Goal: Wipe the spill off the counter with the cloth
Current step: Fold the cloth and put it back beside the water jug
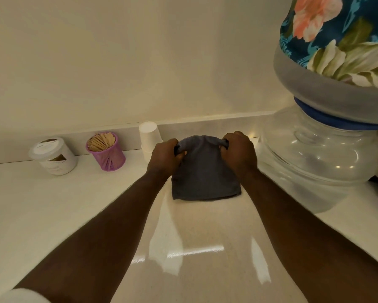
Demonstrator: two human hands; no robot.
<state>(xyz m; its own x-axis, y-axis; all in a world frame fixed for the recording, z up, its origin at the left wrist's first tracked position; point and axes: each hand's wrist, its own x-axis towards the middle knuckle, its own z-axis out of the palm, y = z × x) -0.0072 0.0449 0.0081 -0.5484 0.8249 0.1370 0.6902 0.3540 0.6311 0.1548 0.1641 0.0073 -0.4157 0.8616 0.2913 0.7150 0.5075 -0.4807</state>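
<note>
The surface (52,215) is pale, smooth and glossy, throwing back streaks of light near the front edge, and a low lip of the same stone runs along the cream wall behind it. On it lies a dark grey cloth (204,178), soft and finely ribbed, its near edge flat on the stone while its far edge is lifted and bunched. The left hand (165,155) is curled tight around the far left corner of the cloth, fingers closed over a gathered fold. The right hand (238,152) grips the far right corner the same way, knuckles up, fist closed. Both forearms reach straight out from the bottom of the view.

Just behind the left hand stands an upturned white foam cup (149,136), matte and tapered. Further left, against the lip, sits a purple mesh pot (106,152) stuffed with thin wooden sticks, and beyond it a squat white plastic tub (52,156) with a cloudy lid. To the right, close beside the cloth, bulges a clear, rounded water bottle (319,158), neck down, its upper part wrapped in a flowered fabric cover (341,40) with a grey band.

I cannot make out any wet patch on the stone.
</note>
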